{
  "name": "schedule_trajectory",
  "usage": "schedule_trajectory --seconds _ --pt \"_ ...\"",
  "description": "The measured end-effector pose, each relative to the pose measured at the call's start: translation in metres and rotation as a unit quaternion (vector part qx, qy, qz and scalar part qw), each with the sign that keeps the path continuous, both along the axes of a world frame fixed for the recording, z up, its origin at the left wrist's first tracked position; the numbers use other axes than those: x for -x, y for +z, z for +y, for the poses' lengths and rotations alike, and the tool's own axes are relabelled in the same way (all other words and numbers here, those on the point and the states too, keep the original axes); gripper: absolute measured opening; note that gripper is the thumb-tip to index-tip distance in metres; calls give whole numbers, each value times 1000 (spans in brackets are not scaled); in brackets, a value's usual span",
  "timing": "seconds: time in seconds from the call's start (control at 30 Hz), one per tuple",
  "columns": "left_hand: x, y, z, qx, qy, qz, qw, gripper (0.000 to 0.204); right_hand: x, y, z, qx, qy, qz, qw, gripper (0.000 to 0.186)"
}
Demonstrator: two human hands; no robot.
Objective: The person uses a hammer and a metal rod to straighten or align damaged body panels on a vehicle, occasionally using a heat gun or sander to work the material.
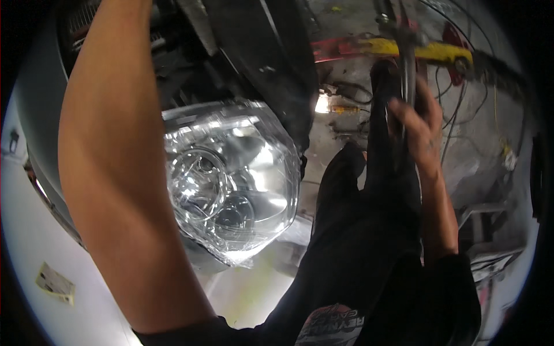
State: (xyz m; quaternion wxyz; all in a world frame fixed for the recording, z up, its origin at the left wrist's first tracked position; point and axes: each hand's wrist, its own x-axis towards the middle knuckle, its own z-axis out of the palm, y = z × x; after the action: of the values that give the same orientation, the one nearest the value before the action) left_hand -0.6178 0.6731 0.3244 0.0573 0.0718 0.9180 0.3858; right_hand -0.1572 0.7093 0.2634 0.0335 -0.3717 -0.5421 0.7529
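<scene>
Nearest the camera, a black shirt [358, 277] with a printed patch is seen along the lower edge, and both bare forearms rise from it. Left of the gripping hand, the left forearm [115, 173] is stretched up past a clear car headlight [231, 184], whose round lenses are set in a chrome housing. The left hand is hidden beyond the upper edge, among dark bodywork [259, 52], so its grip cannot be told. A white body panel [34, 254] is seen at the lower left, with a small sticker [55, 284] on it. Further off, the right hand [418, 124] is closed around a slim dark metal bar [407, 63] that stands upright. Beyond that grip, a yellow and red piece [427, 51] is laid across, with loose wires [456, 109] hung below it.
</scene>
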Motion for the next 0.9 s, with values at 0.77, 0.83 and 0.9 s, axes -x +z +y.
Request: schedule_trajectory --seconds 0.77,0.83,0.9 --pt "76 50 -36 305 -180 -48 934 68 -155 -215 -217 251 -172 -59 951 63" --pt "60 38 -45 299 -177 -40 937 65 -166 -226 -212 286 -152 -54 945 66" --pt "51 26 -50 289 -174 -40 940 62 -176 -233 -210 291 -143 -62 944 65"
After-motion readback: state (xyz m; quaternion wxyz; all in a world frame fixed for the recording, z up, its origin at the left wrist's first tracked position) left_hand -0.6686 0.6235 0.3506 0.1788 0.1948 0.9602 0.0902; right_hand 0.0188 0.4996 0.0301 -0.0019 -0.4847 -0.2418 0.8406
